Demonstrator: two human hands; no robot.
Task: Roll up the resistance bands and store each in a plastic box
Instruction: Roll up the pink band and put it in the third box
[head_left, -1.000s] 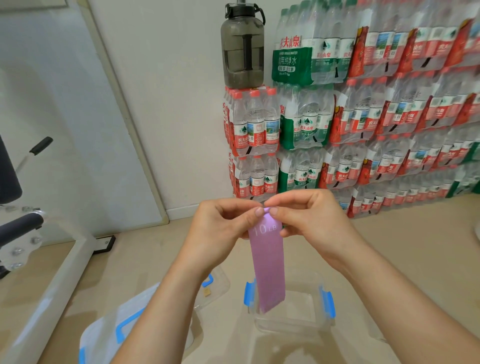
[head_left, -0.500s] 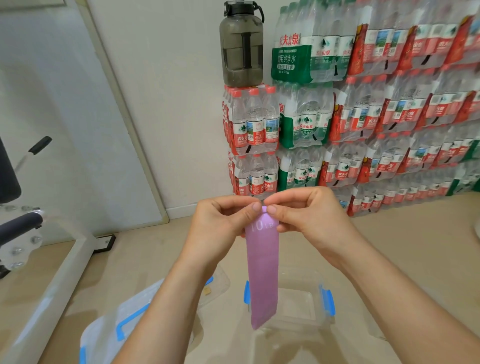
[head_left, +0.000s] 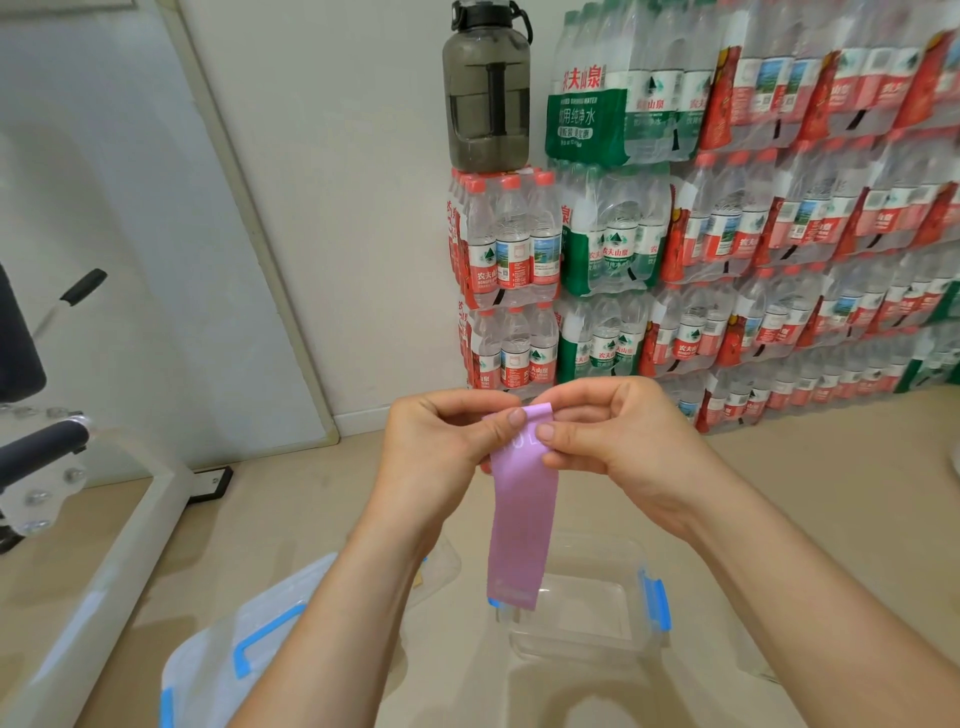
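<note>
Head view: your left hand (head_left: 441, 447) and right hand (head_left: 618, 441) are both pinching the purple resistance band's (head_left: 519, 519) top edge, which is hanging above the open plastic box (head_left: 587, 613).

My left grip (head_left: 441, 447) and right grip (head_left: 618, 441) meet at the top end of the resistance band (head_left: 519, 519). It hangs between my forearms, its lower end above the left side of the open plastic box (head_left: 582, 618) on the floor (head_left: 831, 519). A box lid (head_left: 228, 660) lies left of the box, partly under my left arm. Packs of bottled water (head_left: 727, 223) are stacked behind, with a water jug (head_left: 487, 88) on the leftmost stack. An exercise machine (head_left: 41, 457) stands far left.
</note>
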